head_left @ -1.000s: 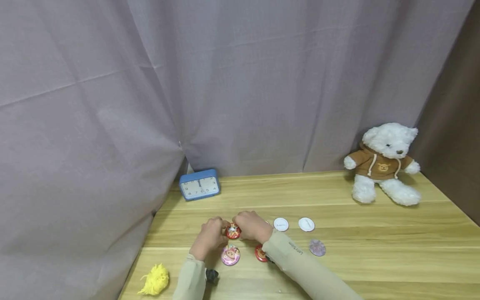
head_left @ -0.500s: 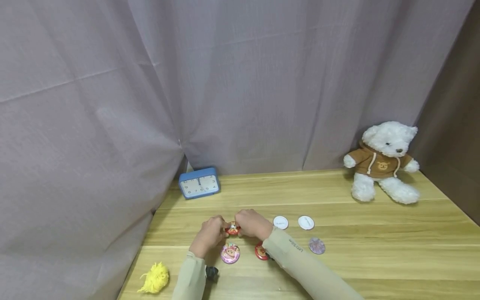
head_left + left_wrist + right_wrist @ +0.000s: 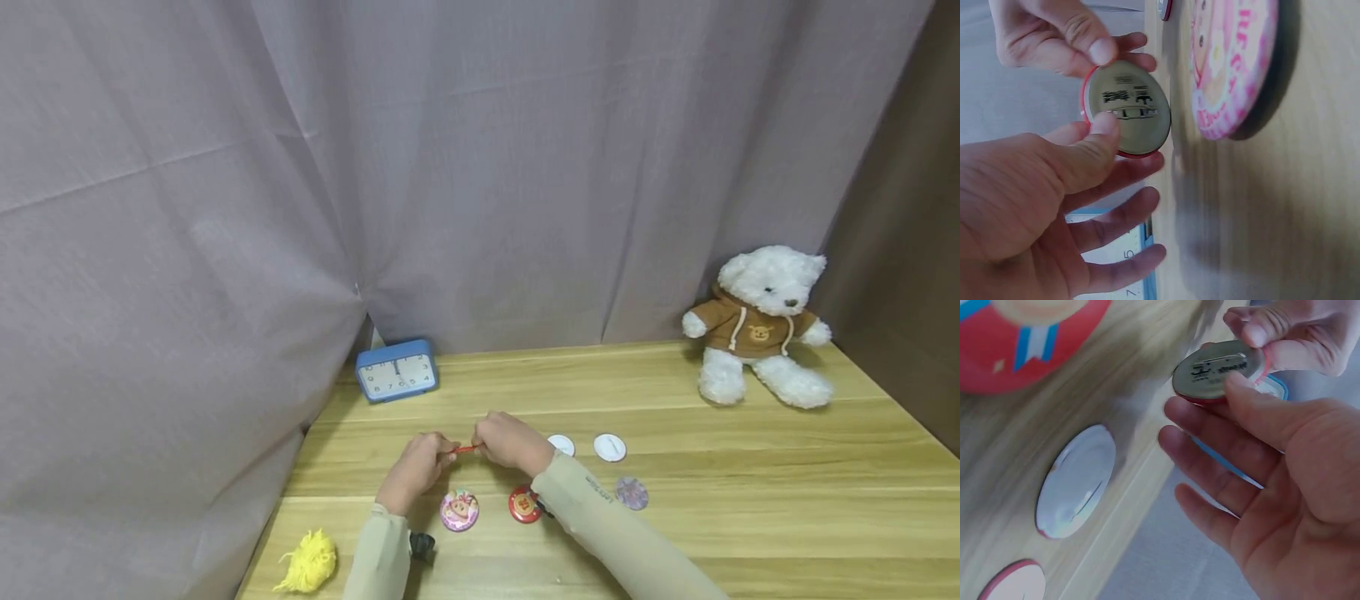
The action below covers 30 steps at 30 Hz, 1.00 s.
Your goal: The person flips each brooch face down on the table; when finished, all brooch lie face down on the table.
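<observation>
Between both hands a red-edged pin badge (image 3: 466, 450) is held up on its edge, its metal back with a safety pin showing in the wrist views. My left hand (image 3: 415, 471) pinches one side, thumb on the back (image 3: 1138, 128). On the opposite side my right hand (image 3: 512, 443) pinches it between thumb and fingers. Nearer me lie a pink badge (image 3: 459, 510), face up, and a red badge (image 3: 523, 505), partly covered by the right wrist's strap. Two white-backed badges lie face down to the right, one (image 3: 561, 445) partly behind the right hand, the other (image 3: 610, 447) in full sight.
A purple badge (image 3: 632, 493) lies beside the right sleeve. The blue clock (image 3: 397, 372) stands at the back left, a white teddy bear (image 3: 761, 329) in a brown hoodie at the back right. Yellow yarn (image 3: 310, 562) lies front left. Grey curtain (image 3: 480, 183) hangs behind the table.
The badge between the hands has tilted from face visible to edge-on, so only a thin red rim shows in the head view. Both hands have kept hold of it.
</observation>
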Each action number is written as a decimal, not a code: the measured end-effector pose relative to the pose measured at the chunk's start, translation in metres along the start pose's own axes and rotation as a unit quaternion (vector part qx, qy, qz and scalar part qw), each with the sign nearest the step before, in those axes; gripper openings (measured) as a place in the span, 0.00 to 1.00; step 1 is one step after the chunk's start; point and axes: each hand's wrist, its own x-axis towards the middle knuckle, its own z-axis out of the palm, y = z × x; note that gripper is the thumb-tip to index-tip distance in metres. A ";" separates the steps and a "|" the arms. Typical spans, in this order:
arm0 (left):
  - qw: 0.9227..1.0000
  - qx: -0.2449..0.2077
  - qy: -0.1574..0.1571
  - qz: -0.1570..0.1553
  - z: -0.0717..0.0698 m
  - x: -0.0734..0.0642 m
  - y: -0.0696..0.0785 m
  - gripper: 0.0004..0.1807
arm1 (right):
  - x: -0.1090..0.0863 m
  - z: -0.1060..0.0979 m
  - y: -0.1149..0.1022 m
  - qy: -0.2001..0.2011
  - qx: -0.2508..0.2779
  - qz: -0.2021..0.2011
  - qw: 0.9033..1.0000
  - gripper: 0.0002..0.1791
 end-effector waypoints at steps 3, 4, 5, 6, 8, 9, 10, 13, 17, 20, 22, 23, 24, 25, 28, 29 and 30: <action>1.000 -0.015 0.016 -0.005 0.001 0.000 0.000 0.04 | -0.001 0.001 0.002 0.023 0.011 0.000 1.000 0.04; 1.000 -0.020 0.021 -0.010 0.001 0.001 0.001 0.04 | -0.001 0.002 0.002 0.029 0.015 0.001 0.999 0.04; 0.999 -0.023 0.025 -0.016 0.001 0.001 0.001 0.05 | -0.001 0.002 0.003 0.033 0.018 0.001 0.999 0.05; 0.999 -0.024 0.028 -0.024 0.001 0.001 0.001 0.06 | -0.001 0.003 0.003 0.035 0.021 0.003 0.999 0.05; 0.999 -0.017 0.037 -0.030 0.002 0.002 0.002 0.07 | 0.000 0.004 0.004 0.042 0.028 0.005 0.999 0.05; 0.998 -0.016 0.041 -0.032 0.002 0.003 0.002 0.07 | 0.000 0.004 0.004 0.044 0.033 0.004 0.998 0.05; 0.998 -0.013 0.045 -0.036 0.003 0.003 0.001 0.07 | 0.000 0.004 0.004 0.047 0.039 0.006 0.998 0.06; 0.998 -0.006 0.054 -0.036 0.007 0.005 0.000 0.07 | 0.001 0.006 0.004 0.050 0.057 0.014 0.997 0.07; 0.996 -0.008 0.073 -0.044 0.012 0.008 -0.001 0.06 | 0.004 0.005 0.001 0.047 0.077 0.035 0.995 0.07; 0.994 -0.015 0.088 -0.057 0.014 0.010 0.000 0.05 | 0.004 0.005 -0.001 0.046 0.074 0.046 0.995 0.06; 0.993 -0.020 0.094 -0.072 0.015 0.010 0.001 0.05 | 0.004 0.006 -0.001 0.047 0.069 0.043 0.996 0.06; 0.992 -0.022 0.097 -0.080 0.015 0.010 0.002 0.04 | 0.004 0.006 -0.001 0.046 0.067 0.040 0.996 0.08; 0.991 -0.025 0.099 -0.088 0.015 0.011 0.002 0.04 | 0.003 0.007 -0.002 0.047 0.068 0.036 0.996 0.09; 0.990 -0.026 0.102 -0.095 0.016 0.011 0.002 0.04 | 0.003 0.008 -0.003 0.048 0.069 0.032 0.996 0.10; 0.988 -0.026 0.108 -0.111 0.016 0.012 0.002 0.03 | 0.003 0.010 -0.005 0.048 0.076 0.028 0.996 0.15; 0.987 -0.029 0.108 -0.113 0.016 0.012 0.003 0.03 | 0.003 0.011 -0.006 0.048 0.078 0.029 0.995 0.17; 0.987 -0.033 0.107 -0.114 0.016 0.012 0.004 0.03 | 0.003 0.011 -0.006 0.048 0.077 0.031 0.995 0.18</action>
